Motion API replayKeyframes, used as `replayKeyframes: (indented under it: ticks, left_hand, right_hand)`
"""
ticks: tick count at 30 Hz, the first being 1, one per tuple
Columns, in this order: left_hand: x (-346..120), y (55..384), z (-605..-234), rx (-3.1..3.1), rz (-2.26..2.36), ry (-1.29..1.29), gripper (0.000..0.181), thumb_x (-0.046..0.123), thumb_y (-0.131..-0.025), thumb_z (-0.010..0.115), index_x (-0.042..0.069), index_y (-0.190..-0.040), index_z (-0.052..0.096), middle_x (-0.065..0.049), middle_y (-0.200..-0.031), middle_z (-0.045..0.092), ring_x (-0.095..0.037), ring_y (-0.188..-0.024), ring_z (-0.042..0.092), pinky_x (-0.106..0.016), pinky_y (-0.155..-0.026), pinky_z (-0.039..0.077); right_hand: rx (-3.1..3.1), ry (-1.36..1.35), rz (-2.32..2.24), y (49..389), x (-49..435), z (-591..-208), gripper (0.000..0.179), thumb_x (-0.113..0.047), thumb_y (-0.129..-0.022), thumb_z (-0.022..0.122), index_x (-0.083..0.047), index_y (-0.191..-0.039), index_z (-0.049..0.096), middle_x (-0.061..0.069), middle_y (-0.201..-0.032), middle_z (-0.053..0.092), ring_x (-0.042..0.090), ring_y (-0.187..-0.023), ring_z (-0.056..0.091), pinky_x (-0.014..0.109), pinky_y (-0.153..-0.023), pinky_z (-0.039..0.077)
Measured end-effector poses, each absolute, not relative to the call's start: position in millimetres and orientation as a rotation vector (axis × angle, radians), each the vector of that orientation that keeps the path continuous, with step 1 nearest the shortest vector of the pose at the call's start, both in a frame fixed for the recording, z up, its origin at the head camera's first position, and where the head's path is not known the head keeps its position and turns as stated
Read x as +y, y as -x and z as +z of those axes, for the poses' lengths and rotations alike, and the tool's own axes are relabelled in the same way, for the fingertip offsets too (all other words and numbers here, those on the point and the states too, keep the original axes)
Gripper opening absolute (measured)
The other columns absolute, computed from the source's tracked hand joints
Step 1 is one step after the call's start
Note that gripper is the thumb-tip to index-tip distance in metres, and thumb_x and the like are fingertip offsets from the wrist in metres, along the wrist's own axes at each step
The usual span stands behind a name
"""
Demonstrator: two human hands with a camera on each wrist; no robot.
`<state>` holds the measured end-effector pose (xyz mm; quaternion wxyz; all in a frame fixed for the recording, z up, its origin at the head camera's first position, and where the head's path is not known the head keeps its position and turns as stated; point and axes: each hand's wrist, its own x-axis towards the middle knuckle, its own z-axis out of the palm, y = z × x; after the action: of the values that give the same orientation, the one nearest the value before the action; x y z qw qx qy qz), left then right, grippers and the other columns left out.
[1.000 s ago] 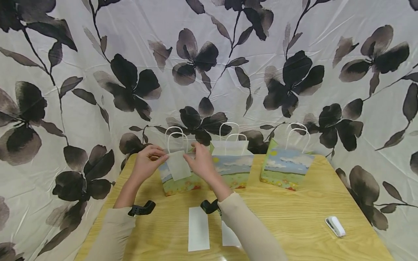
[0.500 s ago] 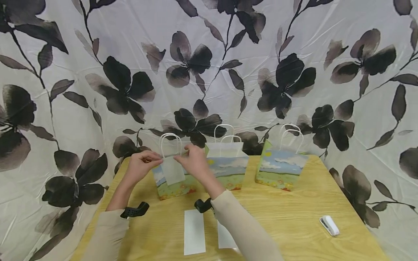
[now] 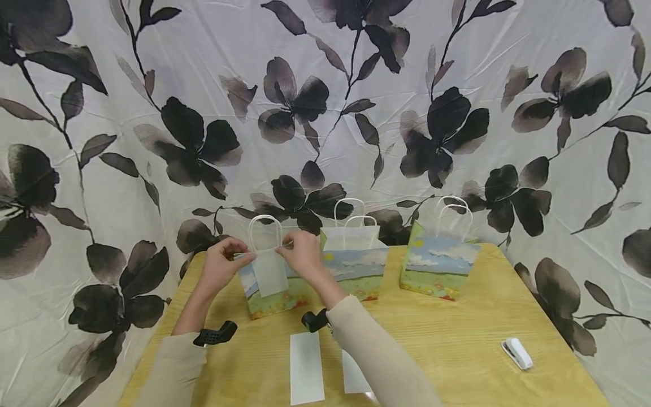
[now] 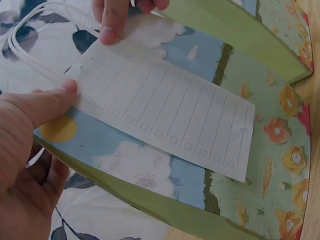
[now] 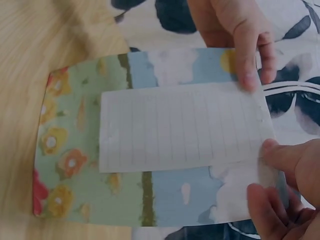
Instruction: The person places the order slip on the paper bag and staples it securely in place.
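Note:
A lined white checklist sheet [image 4: 165, 110] lies flat against the front of the left paper gift bag [image 3: 295, 299], its upper edge at the bag's rim. My left hand [image 3: 218, 268] pinches the rim at the sheet's left corner, thumb in front and fingers behind the bag. On the other corner, my right hand [image 3: 305, 257] pinches sheet and rim the same way. The bag is printed with sky, clouds and flowers. Its white twisted handles [image 3: 265, 217] stand up close together between my hands. My right fingers behind the rim are partly hidden.
Beside it stand a middle gift bag [image 3: 356, 277] and a right gift bag [image 3: 439, 265], both upright. A white stapler [image 3: 517, 354] lies at the table's right. Two white slips, a left slip [image 3: 307, 367] and a right slip [image 3: 356, 376], lie near the front, one partly under my sleeve.
The left bag's two handles, apart at first, have come together as my hands pinch the rim. The head view has shifted slightly; the other bags, slips and stapler stay put.

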<state>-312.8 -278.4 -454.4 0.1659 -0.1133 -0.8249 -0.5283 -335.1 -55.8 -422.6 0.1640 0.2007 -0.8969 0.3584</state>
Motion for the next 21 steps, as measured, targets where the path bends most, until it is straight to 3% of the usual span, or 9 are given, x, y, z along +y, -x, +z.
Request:
replayKeyframes:
  ticks: [3,8,21]
  left_hand:
    - [-278.5,312.2,-454.7,-2.407,-1.459,0.314,0.024,0.016,-0.085,0.078,0.001,-0.102,0.071,-0.009,-0.089,0.067,-0.014,-0.064,0.055,-0.023,-0.055,0.045]
    - [-278.0,313.5,-453.1,-2.488,-1.388,0.32,0.026,0.022,-0.088,0.075,0.002,-0.104,0.075,-0.014,-0.068,0.058,-0.011,-0.043,0.032,-0.029,-0.042,0.033]
    - [-275.7,307.9,-452.4,-2.477,-1.327,0.351,0.022,0.027,-0.088,0.075,0.007,-0.094,0.078,-0.006,-0.078,0.067,-0.013,-0.045,0.034,-0.03,-0.045,0.034]
  right_hand:
    - [-2.555,-0.561,1.083,334.5,-54.8,-424.1,0.014,-0.024,-0.08,0.082,-0.012,-0.085,0.078,-0.003,-0.078,0.07,0.01,-0.071,0.064,0.022,-0.062,0.049]
    - [-2.528,-0.555,1.111,337.5,-55.3,-427.8,0.012,-0.023,-0.08,0.082,-0.013,-0.083,0.077,-0.004,-0.077,0.07,0.01,-0.071,0.063,0.022,-0.064,0.049]
    - [-2.541,-0.551,1.108,338.5,-57.8,-433.0,0.012,-0.024,-0.081,0.082,-0.013,-0.082,0.077,-0.003,-0.078,0.069,0.011,-0.073,0.064,0.023,-0.067,0.05]
